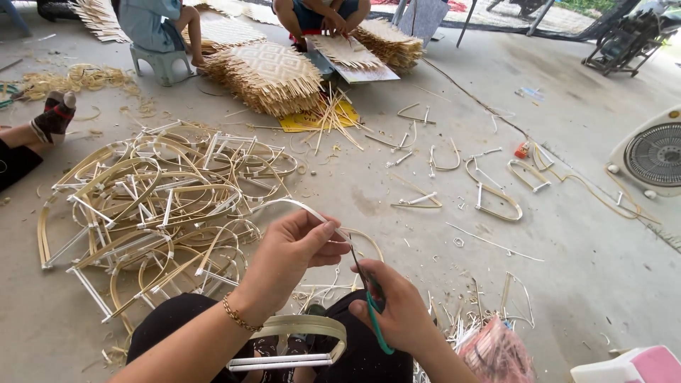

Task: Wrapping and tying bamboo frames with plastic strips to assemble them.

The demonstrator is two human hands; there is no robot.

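My left hand (294,248) pinches a thin bent bamboo strip (284,205) that arcs up and left from my fingers. Green-handled scissors (369,298) are in my right hand (397,312), with the blades pointing up toward the strip just right of my left fingers. A finished bamboo hoop frame with white binding (298,340) rests on my lap over dark trousers. A gold bracelet sits on my left wrist.
A big pile of bent bamboo frames (156,206) lies on the concrete floor to my left. Loose frames (496,202) are scattered ahead right. Woven mats (266,74) are stacked farther off beside two seated people. A fan (652,152) stands at right, a pink bag (496,351) by my knee.
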